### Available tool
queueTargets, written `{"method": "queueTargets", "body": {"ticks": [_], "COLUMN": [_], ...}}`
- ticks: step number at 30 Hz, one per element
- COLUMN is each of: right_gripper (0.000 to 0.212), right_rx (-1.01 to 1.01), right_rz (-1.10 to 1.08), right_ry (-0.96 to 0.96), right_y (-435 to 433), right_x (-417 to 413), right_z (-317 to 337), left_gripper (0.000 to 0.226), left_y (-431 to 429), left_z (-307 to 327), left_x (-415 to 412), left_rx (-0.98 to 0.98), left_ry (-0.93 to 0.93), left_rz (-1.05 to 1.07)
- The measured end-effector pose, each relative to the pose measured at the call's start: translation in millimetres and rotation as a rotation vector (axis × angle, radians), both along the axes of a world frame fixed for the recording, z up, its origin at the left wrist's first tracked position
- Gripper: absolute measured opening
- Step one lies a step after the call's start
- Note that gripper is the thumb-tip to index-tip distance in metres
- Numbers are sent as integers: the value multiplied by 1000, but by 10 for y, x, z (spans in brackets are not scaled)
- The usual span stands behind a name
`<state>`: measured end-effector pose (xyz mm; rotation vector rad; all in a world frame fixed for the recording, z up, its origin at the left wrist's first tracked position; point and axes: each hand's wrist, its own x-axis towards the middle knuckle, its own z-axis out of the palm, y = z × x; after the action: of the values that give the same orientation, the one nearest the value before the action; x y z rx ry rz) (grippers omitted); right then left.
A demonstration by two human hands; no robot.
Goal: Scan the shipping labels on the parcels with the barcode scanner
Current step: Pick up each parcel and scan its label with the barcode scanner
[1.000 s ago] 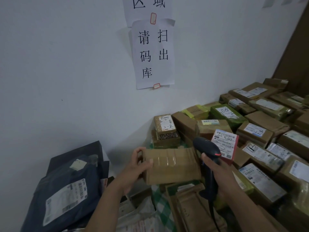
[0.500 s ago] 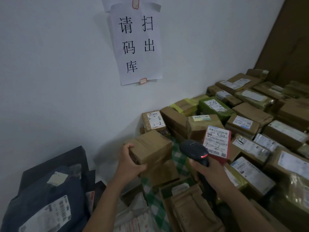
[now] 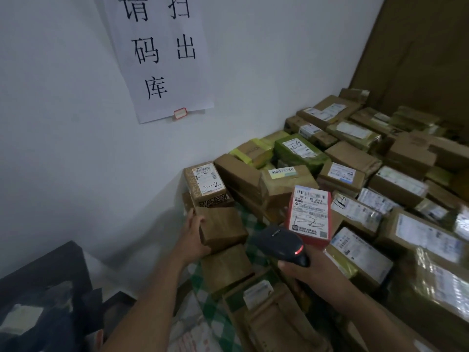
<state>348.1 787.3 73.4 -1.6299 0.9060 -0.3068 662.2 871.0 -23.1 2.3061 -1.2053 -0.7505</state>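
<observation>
**A:** Scanner (image 3: 279, 243) first: where is it?

**B:** Low in the middle, over the heap of parcels (image 3: 355, 174). The right hand (image 3: 307, 273) reaches in from the lower right with its fingers curled round the handle. A red light glows on the scanner's head, which points away towards the wall.

**A:** And the other hand?

**B:** The left hand (image 3: 193, 240) stretches forward from the lower left. It grips a small brown box (image 3: 223, 228) by its left end, just below a box marked 3-2 (image 3: 205, 184) in handwriting.

**A:** Anything else readable?

**B:** A red parcel (image 3: 314, 242) stands tilted just right of the scanner. Its white label (image 3: 311, 212) faces the camera, with barcodes, "501E" and a handwritten "1-2". The paper sign (image 3: 160, 54) on the wall shows the characters 请 扫 码 出 库.
</observation>
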Motion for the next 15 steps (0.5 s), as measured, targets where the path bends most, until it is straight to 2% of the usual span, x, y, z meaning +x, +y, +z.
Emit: {"method": "queueTargets", "body": {"ticks": [3, 5, 7, 11, 13, 15], "right_gripper": [18, 15, 10, 6, 28, 38], "right_rx": [31, 33, 35, 73, 86, 95], "right_rz": [-9, -4, 24, 50, -27, -98], "right_ry": [-5, -15, -50, -149, -157, -165], "right_y": [-10, -16, -24, -70, -122, -181], "right_x": [-29, -63, -103, -257, -365, -481], "right_z": [26, 50, 97, 192, 230, 261], "left_gripper": [74, 49, 36, 42, 47, 48], "left_y": [-18, -14, -22, -191, -300, -405], "left_z": [-92, -94, -53, 230, 477, 711], "left_x": [-55, -137, -244, -657, -956, -1252], "left_rx": [16, 39, 26, -228, -373, -477], "left_ry": [-35, -65, -143, -211, -164, -117], "left_rz": [-31, -65, -70, 21, 108, 117]}}
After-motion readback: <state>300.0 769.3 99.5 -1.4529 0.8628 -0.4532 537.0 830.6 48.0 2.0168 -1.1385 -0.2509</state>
